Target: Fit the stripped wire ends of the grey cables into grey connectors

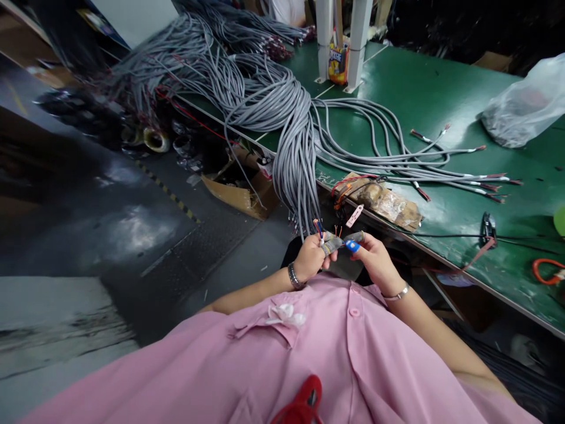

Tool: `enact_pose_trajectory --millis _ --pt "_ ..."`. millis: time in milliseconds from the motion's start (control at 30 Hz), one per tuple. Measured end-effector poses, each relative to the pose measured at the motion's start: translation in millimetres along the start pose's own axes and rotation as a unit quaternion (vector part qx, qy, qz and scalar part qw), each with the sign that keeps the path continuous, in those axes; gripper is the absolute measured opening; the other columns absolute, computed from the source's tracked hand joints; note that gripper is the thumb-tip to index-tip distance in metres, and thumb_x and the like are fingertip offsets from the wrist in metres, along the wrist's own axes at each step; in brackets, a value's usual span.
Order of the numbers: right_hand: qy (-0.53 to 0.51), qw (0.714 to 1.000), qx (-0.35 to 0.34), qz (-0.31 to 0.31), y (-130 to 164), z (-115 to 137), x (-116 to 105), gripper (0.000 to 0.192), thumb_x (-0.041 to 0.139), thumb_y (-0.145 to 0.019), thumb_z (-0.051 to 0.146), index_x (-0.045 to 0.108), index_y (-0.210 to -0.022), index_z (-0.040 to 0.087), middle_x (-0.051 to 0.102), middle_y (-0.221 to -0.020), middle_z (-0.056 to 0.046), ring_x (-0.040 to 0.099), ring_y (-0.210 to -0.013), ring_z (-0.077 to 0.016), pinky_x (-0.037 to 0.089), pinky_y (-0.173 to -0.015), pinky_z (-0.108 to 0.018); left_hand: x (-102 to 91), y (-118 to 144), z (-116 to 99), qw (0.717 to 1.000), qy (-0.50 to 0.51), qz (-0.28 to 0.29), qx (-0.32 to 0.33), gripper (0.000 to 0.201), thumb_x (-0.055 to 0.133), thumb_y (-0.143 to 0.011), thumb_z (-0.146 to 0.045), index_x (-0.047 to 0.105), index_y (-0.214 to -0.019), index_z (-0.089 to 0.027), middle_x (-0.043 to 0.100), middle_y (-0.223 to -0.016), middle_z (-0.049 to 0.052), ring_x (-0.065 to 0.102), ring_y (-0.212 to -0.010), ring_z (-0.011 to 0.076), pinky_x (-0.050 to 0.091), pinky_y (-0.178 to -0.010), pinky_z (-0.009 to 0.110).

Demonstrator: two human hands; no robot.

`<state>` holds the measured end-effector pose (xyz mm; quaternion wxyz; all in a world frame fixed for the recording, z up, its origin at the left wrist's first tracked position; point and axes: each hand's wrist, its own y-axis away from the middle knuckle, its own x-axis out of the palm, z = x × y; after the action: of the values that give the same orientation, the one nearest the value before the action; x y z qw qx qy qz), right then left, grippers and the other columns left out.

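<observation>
Both hands — left hand (309, 257), right hand (375, 259) — seemingly pinched on one grey cable end (332, 242) between them, below the hanging bundle (298, 176).

Two hands show, the left hand (309, 258) and the right hand (375, 259), each with one bracelet at the wrist. One green surface (419, 100) carries one thick bundle of grey cables (282, 106), too many to count, and about a dozen loose grey cables (397, 159) spread flat. Two white posts (342, 35) stand on it, with one yellow packet (338, 62) between them. There is one clear plastic bag (525, 106), one brown wrapped packet (388, 203), one pink tag (354, 215) and one cardboard box (241, 188) on the floor.
</observation>
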<state>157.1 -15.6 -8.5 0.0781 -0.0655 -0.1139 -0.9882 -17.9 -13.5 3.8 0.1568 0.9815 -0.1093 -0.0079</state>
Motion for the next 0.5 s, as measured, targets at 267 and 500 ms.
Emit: enact_pose_trajectory --millis 267,500 --pt "0.025 0.997 -0.074 -0.022 1.5 -3.6 6.9 0.020 0.071 -0.076 0.038 0.064 -0.078 0.019 0.061 -0.072 0.000 0.051 -0.065 -0.0121 0.044 -0.063 -0.026 0.0 3.7 -1.5 0.997 -0.028 0.074 0.002 0.036 0.062 -0.077 -0.047 0.055 -0.063 -0.015 0.052 -0.043 -0.004 0.039 -0.031 0.0050 0.027 -0.035 0.018" --pt "-0.005 0.999 -0.016 -0.038 6.3 -4.1 8.2 0.023 0.074 -0.071 0.040 0.064 -0.076 0.019 0.059 -0.071 0.001 0.050 -0.063 -0.0122 0.042 -0.055 -0.024 -1.2 5.8 1.0 1.000 -0.003 0.020 0.017 0.037 0.059 -0.079 -0.047 0.054 -0.062 -0.015 0.050 -0.043 -0.004 0.037 -0.031 0.0047 0.027 -0.035 0.019"
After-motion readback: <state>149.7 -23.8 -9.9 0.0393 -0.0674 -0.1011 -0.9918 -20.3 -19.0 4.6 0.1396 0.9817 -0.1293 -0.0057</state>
